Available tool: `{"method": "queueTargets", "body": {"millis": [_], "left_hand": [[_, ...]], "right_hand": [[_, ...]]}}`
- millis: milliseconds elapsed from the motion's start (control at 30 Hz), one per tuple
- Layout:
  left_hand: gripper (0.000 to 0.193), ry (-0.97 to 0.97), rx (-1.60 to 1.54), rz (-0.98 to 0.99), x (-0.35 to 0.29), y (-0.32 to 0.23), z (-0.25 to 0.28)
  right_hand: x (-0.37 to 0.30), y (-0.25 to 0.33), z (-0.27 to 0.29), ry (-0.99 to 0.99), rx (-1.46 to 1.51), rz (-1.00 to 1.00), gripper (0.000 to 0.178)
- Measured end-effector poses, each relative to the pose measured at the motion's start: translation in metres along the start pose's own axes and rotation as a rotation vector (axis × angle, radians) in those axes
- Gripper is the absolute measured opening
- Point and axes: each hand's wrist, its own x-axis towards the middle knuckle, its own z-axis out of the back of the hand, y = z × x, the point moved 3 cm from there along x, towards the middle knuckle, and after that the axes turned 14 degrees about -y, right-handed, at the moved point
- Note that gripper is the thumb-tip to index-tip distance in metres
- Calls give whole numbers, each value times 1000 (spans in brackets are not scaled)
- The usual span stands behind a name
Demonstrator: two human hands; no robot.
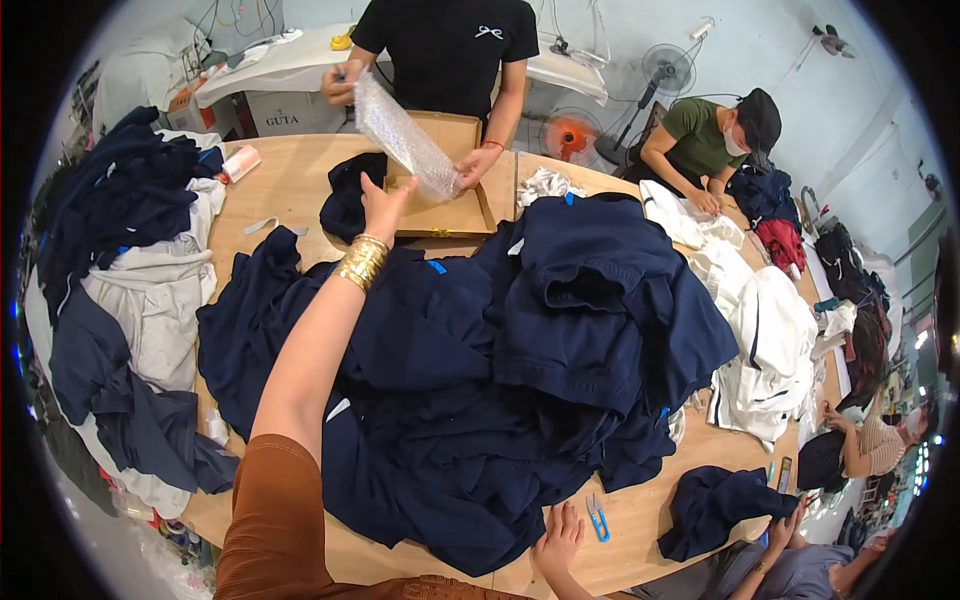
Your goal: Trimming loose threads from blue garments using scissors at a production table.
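Right hand point(560, 540) lies flat at the bottom centre of the frame, fingers spread on the table point(640, 530), holding nothing, just beside small blue snips point(597, 518). Left hand point(385, 203) reaches out to upper centre, open, fingertips at the edge of the cardboard box point(455, 205); gold bangles point(361, 261) on the wrist. A person in a black shirt across the table holds a sheet of bubble wrap point(402, 140) over that box. Big heap of navy garments point(500, 370) fills the middle of the table, unfolded and loose. Another navy and white pile point(140, 260) at left, white garments point(760, 340) at right. Judging by this: the box looks empty apart from the wrap going in, nothing folded yet, so most of the heap is left to handle.
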Motion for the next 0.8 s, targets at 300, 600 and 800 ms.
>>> {"method": "queueTargets", "body": {"millis": [300,600,800], "left_hand": [[74,-180,-362,461,45,-5,-16],[38,-174,-350,439,69,81,33],[33,-63,-218,381,81,92,57]], "right_hand": [[-3,-3,3,-12,-8,-3,60],[-2,0,0,23,7,-3,61],[-4,-5,-5,19,3,-2,62]]}}
